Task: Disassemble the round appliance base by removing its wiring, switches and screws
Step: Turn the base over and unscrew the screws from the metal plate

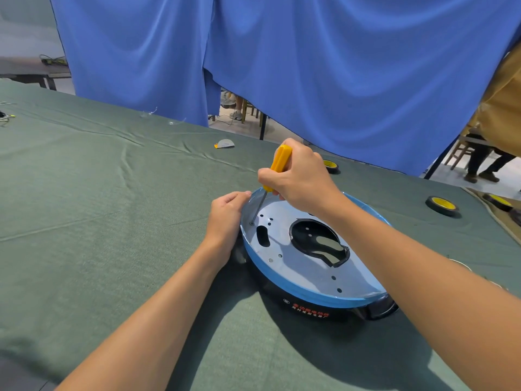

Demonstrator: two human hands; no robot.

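Observation:
The round appliance base [307, 277] lies on the green cloth, black below, with a blue rim and a grey metal plate with holes and a large cut-out. My right hand [298, 176] grips a yellow-handled screwdriver [277, 167], tilted, with its tip on a screw [251, 222] near the plate's left edge. My left hand [228, 215] holds the base's left rim, fingers curled over the edge. No wiring or switches show on the plate.
The green cloth covers the table [98, 221]. Black tape rolls with yellow cores lie at the right [441, 206] and behind my right hand [331, 166]. A small grey half-disc [224, 143] lies farther back. Blue curtain hangs behind; a person's legs stand far right.

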